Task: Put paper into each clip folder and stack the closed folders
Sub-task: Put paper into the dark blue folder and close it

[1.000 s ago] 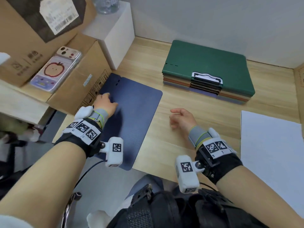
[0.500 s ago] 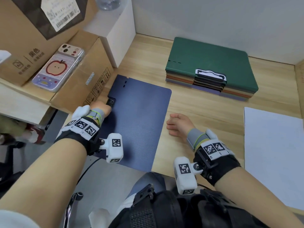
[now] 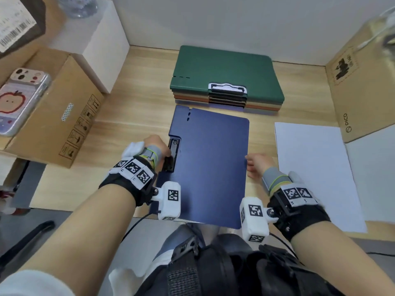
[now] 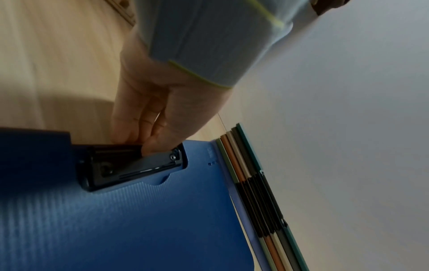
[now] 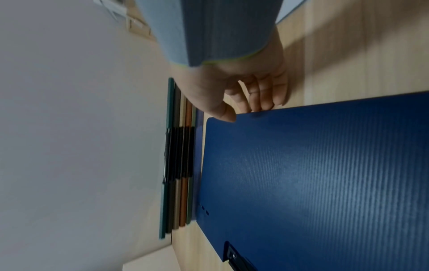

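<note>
A closed blue clip folder (image 3: 209, 163) lies flat mid-desk, its near end past the desk's front edge. My left hand (image 3: 159, 146) grips the black clip (image 3: 173, 153) on its left edge; the left wrist view shows the thumb and fingers (image 4: 148, 135) pinching that clip (image 4: 130, 165). My right hand (image 3: 255, 164) holds the folder's right edge, thumb on the cover (image 5: 313, 183), fingers (image 5: 257, 99) behind the edge. Behind stands a stack of closed folders (image 3: 224, 71), green on top. White paper (image 3: 314, 167) lies to the right.
A cardboard box (image 3: 53, 116) with a phone (image 3: 19, 101) on it lines the left side, and a white box (image 3: 100, 43) stands behind it. Another cardboard box (image 3: 363, 92) stands at the far right. The wall runs close behind the stack.
The blue folder has slid right, from beside the left box to the desk's middle, with my left hand on its clip. My right hand has come to its right edge.
</note>
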A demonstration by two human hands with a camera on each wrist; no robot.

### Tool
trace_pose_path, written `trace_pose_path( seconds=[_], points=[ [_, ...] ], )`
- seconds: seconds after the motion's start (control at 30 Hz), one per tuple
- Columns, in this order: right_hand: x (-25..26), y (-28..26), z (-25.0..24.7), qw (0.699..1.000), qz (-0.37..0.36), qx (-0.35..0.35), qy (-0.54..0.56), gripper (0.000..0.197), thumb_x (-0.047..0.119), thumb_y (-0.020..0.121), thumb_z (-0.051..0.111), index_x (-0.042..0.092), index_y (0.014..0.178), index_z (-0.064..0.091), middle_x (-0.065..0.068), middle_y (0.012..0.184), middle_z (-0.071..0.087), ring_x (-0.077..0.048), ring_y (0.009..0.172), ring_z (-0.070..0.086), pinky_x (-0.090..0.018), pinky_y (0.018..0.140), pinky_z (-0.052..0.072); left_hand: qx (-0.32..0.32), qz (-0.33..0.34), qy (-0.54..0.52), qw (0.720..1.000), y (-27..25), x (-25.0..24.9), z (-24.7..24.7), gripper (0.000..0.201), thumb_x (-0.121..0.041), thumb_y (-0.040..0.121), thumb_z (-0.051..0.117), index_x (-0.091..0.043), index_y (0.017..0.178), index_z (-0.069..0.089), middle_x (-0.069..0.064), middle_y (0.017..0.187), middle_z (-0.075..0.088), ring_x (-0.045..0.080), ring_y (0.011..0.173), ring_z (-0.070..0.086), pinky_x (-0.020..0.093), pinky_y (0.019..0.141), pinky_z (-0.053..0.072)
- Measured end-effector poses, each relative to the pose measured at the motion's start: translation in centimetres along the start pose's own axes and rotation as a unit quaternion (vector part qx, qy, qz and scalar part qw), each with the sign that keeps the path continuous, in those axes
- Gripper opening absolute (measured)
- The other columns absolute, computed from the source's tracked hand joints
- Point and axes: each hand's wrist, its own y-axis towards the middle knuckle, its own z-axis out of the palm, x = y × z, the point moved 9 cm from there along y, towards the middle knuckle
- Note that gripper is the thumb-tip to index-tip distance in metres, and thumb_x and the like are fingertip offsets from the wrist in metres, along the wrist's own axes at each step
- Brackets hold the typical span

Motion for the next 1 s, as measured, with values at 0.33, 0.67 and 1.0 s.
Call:
trace_pose_path(
  seconds=[0.33, 0.67, 1.0],
  points=[
    [1.3, -1.3, -5.8, 0.998, -0.046, -0.032, 0.027, 0.017, 0.006, 0.078, 0.051, 0.012, 0.062, 0.048, -0.010, 0.063, 0.042, -0.018, 0.045, 0.031, -0.019, 0.041, 0.028, 0.003, 0.010, -0.069, 0.998, -1.1, -3.6, 2.9, 0.024, -0.014, 0.078, 0.066, 0.002, 0.094, 0.071, 0.017, 0.099, 0.071, 0.029, 0.088, 0.065, 0.038, 0.089, 0.052],
    [11.8, -10.1, -3.0, 0.971, -0.202, 0.109, 0.059, 0.035, 0.047, 0.096, 0.038, 0.025, 0.073, 0.053, 0.015, 0.047, 0.056, -0.001, 0.035, 0.050, -0.012, 0.037, 0.040, 0.100, 0.077, -0.249, 0.960, -5.4, -10.9, 2.0, 0.009, -0.018, 0.088, 0.056, -0.013, 0.081, 0.054, 0.008, 0.089, 0.054, 0.026, 0.089, 0.051, 0.035, 0.070, 0.051],
    [15.6, -13.6, 4.0, 0.939, -0.267, 0.214, 0.047, 0.030, 0.030, 0.100, 0.036, 0.018, 0.082, 0.057, 0.001, 0.071, 0.059, -0.005, 0.046, 0.062, -0.023, 0.045, 0.054, 0.153, 0.224, -0.365, 0.891, -12.9, -15.7, -6.8, 0.020, -0.029, 0.072, 0.064, -0.028, 0.090, 0.056, -0.005, 0.088, 0.057, 0.014, 0.092, 0.058, 0.034, 0.065, 0.053]
  ],
)
